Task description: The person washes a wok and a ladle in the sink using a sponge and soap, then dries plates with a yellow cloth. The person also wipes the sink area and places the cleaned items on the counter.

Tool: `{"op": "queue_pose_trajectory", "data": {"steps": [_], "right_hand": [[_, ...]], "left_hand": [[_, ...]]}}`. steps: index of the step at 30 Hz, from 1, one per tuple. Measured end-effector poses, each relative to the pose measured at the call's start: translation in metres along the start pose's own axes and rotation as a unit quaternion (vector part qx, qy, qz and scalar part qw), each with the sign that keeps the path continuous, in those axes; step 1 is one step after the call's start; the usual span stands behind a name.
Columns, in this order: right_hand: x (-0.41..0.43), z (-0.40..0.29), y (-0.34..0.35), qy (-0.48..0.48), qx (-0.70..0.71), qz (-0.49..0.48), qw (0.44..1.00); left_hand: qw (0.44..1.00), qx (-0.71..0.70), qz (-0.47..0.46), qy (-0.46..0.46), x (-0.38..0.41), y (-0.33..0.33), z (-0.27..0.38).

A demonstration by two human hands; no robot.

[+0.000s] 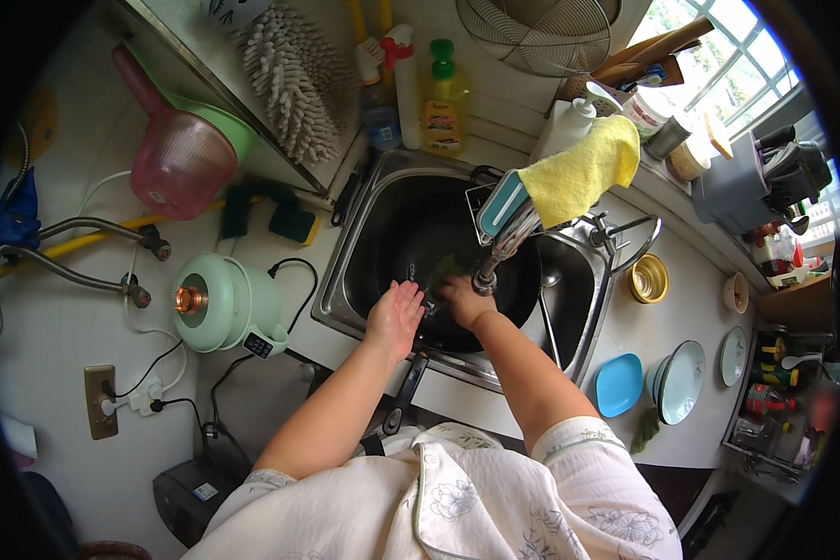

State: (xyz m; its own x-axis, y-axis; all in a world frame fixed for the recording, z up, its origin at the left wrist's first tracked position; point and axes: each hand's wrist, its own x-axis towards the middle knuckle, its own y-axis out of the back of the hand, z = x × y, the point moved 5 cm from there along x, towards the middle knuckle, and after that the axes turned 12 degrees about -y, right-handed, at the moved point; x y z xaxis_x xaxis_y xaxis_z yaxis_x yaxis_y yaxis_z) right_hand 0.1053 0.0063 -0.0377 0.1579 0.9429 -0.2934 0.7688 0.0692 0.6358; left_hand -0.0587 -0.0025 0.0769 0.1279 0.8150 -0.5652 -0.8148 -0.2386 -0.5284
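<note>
A black wok [400,231] with a dark handle [407,393] sits in the steel sink [330,290]. My left hand [396,315] is held over the wok's near side, palm turned up, with nothing in it. My right hand [467,301] reaches into the wok beside the faucet spout [484,281]; its fingers are blurred, and I cannot tell whether they grip anything. A dull green clump [449,264] lies just beyond the fingertips. Splashing water shows between my hands. A ladle [550,308] leans in the sink to the right of the wok.
A yellow cloth [581,171] drapes over the faucet, next to a teal sponge [502,204]. At the left stands a mint-green electric pot [231,304]. Right of the sink are a gold bowl [648,278], a blue dish [618,385] and stacked bowls [680,383]. Bottles [445,112] line the back.
</note>
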Motion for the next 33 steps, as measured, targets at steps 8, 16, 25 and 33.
{"op": "queue_pose_trajectory", "data": {"steps": [8,16,25,33], "right_hand": [[-0.004,0.017,0.001,-0.148,0.074,0.063,0.984],[-0.04,-0.045,-0.011,-0.158,0.383,-0.052,0.909],[-0.053,-0.129,0.02,-0.041,0.229,0.1,0.967],[-0.031,-0.118,-0.001,-0.004,0.172,0.046,0.984]], "left_hand": [[0.996,-0.004,0.045,0.073,0.015,0.013,-0.026],[0.983,-0.083,0.076,0.144,0.041,0.008,-0.066],[0.983,-0.159,0.059,0.075,0.058,0.014,-0.056],[0.991,-0.099,0.006,0.093,0.054,0.002,-0.029]]}}
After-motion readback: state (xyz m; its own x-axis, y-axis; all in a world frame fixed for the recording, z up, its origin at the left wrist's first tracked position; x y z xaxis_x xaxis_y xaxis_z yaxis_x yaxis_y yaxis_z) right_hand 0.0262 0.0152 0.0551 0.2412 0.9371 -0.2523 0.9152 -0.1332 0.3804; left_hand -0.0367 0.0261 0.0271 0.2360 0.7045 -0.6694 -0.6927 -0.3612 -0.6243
